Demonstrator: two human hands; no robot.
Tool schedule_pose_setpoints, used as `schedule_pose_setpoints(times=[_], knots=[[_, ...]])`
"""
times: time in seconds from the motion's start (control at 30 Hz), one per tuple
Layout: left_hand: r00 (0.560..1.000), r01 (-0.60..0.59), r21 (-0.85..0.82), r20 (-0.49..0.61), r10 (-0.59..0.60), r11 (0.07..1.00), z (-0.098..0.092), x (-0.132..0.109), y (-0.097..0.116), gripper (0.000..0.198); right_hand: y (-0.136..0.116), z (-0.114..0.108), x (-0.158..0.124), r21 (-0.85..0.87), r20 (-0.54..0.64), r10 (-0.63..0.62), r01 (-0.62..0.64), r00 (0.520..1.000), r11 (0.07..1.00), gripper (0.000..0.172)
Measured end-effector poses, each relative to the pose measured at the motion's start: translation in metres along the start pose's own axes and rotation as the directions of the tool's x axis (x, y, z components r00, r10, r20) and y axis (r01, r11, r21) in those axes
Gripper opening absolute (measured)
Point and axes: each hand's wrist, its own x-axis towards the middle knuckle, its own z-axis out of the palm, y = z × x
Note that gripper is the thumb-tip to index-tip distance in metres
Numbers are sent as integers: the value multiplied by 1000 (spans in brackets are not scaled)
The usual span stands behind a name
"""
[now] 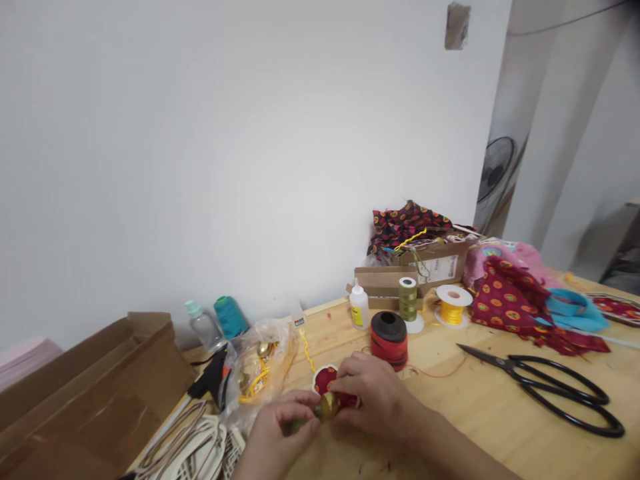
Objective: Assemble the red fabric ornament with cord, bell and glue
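Observation:
At the table's near side, my left hand (284, 430) is closed, its fingertips pinching at a small gold bell (329, 405). Something greenish shows dimly between those fingers; I cannot make out what it is. My right hand (377, 397) curls over a red patterned fabric ornament (325, 378) with a pale edge, gripping it beside the bell. Much of the ornament is hidden under that hand. From its far end a twisted yellow cord (307, 350) runs out across the wood.
Black-handled scissors (555, 387) lie at right. Behind my hands stand a red thread spool (389, 340), a white glue bottle (359, 305), a green spool (407, 300) and a yellow cord spool (451, 310). A plastic bag (275, 340), glue gun (207, 380) and cardboard box (100, 393) are left.

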Motion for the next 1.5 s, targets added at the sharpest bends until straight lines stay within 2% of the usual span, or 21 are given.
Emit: schedule_pose_setpoints(times=[0.17,0.27,0.33,0.4,0.6,0.77,1.03,1.23,1.43,1.5], knots=[[998,4,-85,-68,-10,996,-2,1,-3,20,4,4,1,3,-4,29,-29,1000,1000,24],[994,-92,-78,-59,87,993,-3,0,-1,15,3,2,1,6,0,30,-30,1000,1000,23],[984,-178,-10,-10,178,984,-2,-1,1,17,1,0,1,-3,3,32,-32,999,999,20],[975,-222,89,47,219,971,-1,-3,3,24,-1,-1,1,-7,10,31,-31,999,999,17],[967,-255,373,107,232,892,3,-3,2,27,-2,2,1,33,27,11,-12,1000,999,15],[953,-300,489,125,274,819,5,-1,-2,22,-1,5,1,57,-2,11,-10,1000,998,17],[933,-352,481,114,341,803,5,-2,4,17,-3,3,0,78,-8,11,-10,1000,997,17],[937,-331,417,42,346,846,8,-4,0,13,-5,1,0,99,14,-63,61,998,993,12],[935,-354,427,189,301,832,2,0,-4,11,-2,8,0,100,3,-93,92,996,991,17],[939,-340,424,195,282,840,2,1,-6,11,-1,10,0,95,6,-91,90,996,991,18]])
